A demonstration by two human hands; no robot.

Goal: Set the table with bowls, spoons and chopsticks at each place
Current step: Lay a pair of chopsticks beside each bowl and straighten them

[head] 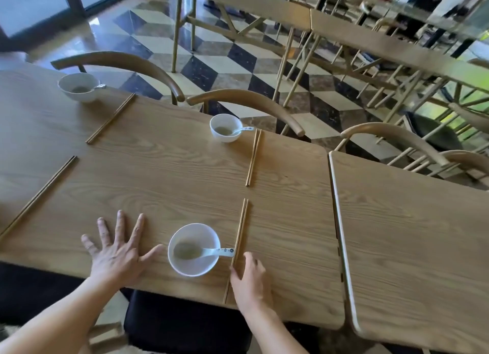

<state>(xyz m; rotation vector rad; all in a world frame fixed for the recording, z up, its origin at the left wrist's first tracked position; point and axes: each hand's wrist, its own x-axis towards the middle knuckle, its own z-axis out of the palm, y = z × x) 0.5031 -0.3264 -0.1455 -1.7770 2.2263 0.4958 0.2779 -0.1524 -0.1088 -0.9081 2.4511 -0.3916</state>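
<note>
Just left of the near bowl [191,230], our left hand [116,256] lies flat on the bench [164,174], its fingers [119,222] spread wide and straight, holding nothing. Just right of that bowl, our right hand [250,279] rests on the wood with its fingers loosely extended, the thumb touching the near chopsticks [240,234] without gripping them. That pair lies right beside the bowl, its near end reaching the bench edge. A spoon [211,252] sits in the bowl, handle toward the chopsticks.

Beyond the bowl lie a second pair of chopsticks [253,158] and a far bowl [225,135] near the far edge. Well left of the bowl are two more pairs and a third bowl [78,95]. Right of the bowl, open wood runs to the seam with a second bench [410,234]. Past the far edge stand curved-back chairs [246,99] on a chequered floor [211,60]
</note>
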